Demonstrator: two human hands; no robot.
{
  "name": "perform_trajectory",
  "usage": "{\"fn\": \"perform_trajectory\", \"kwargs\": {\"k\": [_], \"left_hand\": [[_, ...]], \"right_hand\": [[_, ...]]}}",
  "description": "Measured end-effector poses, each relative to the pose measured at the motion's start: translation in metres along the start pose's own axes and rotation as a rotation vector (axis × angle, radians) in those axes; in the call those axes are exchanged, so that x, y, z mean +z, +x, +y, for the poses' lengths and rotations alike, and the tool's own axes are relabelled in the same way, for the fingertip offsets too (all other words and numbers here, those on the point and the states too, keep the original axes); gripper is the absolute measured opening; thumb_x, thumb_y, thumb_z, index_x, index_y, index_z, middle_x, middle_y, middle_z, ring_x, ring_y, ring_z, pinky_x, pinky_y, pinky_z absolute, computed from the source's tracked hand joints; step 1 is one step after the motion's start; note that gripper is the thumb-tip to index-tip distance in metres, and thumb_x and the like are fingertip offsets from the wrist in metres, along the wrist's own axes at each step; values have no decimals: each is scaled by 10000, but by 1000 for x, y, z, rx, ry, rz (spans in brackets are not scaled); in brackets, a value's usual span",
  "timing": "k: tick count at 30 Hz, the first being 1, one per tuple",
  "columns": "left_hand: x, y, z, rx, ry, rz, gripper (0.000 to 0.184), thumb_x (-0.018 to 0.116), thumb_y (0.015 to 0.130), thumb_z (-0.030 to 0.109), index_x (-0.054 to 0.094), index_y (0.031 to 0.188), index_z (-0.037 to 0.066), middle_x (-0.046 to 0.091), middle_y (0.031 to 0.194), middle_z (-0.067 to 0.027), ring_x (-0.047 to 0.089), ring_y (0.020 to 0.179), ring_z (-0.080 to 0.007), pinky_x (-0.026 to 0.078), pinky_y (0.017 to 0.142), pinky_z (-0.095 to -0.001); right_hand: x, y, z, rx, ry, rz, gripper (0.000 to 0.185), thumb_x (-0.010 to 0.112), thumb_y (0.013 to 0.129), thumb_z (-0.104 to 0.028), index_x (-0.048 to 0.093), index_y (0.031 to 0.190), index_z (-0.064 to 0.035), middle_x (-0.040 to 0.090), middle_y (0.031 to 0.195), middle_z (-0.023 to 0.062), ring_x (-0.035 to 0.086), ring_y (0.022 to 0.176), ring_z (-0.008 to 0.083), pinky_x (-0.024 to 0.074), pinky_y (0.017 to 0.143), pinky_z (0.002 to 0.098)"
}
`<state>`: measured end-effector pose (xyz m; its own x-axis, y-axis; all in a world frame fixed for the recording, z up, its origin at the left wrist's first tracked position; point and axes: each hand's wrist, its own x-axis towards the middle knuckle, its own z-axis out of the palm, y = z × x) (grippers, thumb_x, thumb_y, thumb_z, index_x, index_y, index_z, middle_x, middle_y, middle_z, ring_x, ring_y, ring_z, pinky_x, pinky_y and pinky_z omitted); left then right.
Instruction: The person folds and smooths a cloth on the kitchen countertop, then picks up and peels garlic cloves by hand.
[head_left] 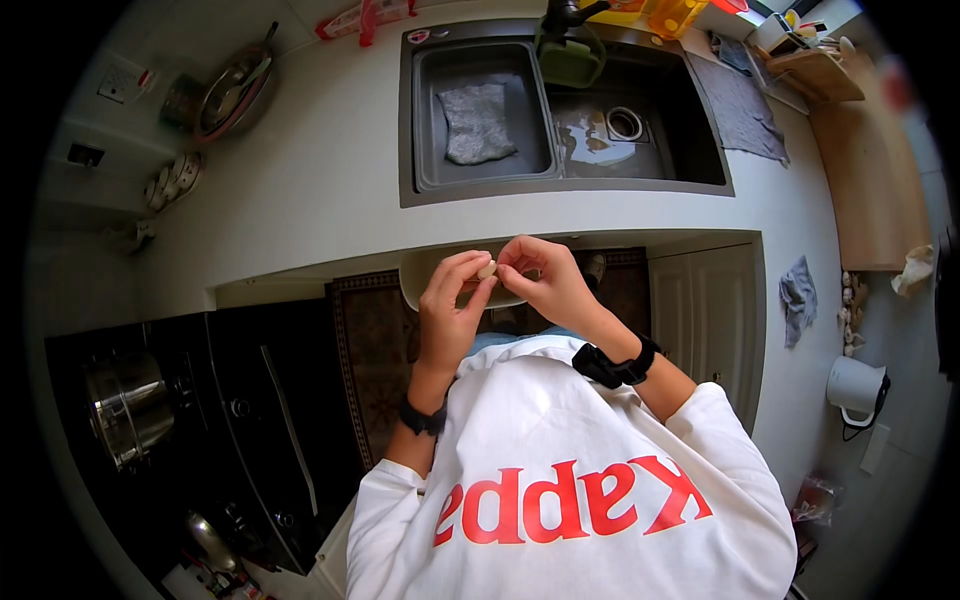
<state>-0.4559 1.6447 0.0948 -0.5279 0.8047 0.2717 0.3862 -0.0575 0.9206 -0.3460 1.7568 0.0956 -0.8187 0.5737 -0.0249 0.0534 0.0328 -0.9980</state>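
Observation:
My left hand [456,295] pinches a small pale garlic clove [487,270] between thumb and fingertips. My right hand [545,280] is closed in a pinch at the clove's right side, its fingertips against it. Both hands meet in front of my body, below the counter's front edge. Beneath them is a cream-coloured bin [410,283], partly hidden by the hands.
Ahead, a dark double sink [408,150] holds a grey cloth [478,122] in its left basin. A black stove with a steel pot [130,408] stands at left. On the right are a grey rag [798,300], a white kettle [855,388] and a wooden board [880,190].

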Motion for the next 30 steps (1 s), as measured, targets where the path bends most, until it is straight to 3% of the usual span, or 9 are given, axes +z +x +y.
{"fn": "perform_trajectory", "kwargs": {"k": [8, 11, 14, 23, 30], "left_hand": [[2, -3, -10, -133, -317, -59, 210, 578, 832, -3, 600, 1040, -13, 594, 1044, -86, 593, 889, -134, 507, 755, -237], [2, -5, -13, -345, -545, -107, 224, 569, 845, 8, 597, 1067, -5, 606, 1002, -61, 586, 869, -108, 487, 758, -217], [0, -4, -14, -412, -571, -128, 272, 575, 834, -7, 589, 1105, 12, 611, 963, -39, 586, 843, -96, 474, 755, -204], [4, -7, -4, -171, -336, -73, 249, 574, 826, -51, 604, 1070, -16, 566, 966, -40, 563, 851, -87, 462, 751, -190], [9, -9, -2, -125, -361, 18, 219, 578, 822, -54, 602, 1037, -20, 583, 987, -57, 576, 893, -107, 466, 795, -208]], "right_hand": [[-3, -1, -7, -283, -364, 82, 140, 625, 701, -26, 498, 763, -21, 528, 704, 83, 553, 643, 219, 454, 572, 296], [-6, 2, -3, -442, -530, 62, 184, 646, 672, -59, 478, 744, -42, 517, 699, 73, 527, 651, 243, 439, 582, 324], [-6, 2, 0, -489, -613, 61, 205, 657, 659, -90, 468, 732, -56, 518, 714, 64, 505, 651, 248, 429, 591, 333], [-8, 3, -6, -725, -733, 103, 203, 657, 659, -87, 474, 737, -47, 513, 722, 59, 494, 642, 226, 426, 582, 313], [-9, 2, -9, -654, -605, 87, 215, 661, 634, -49, 478, 746, -47, 503, 712, 57, 497, 647, 235, 422, 580, 319]]}}
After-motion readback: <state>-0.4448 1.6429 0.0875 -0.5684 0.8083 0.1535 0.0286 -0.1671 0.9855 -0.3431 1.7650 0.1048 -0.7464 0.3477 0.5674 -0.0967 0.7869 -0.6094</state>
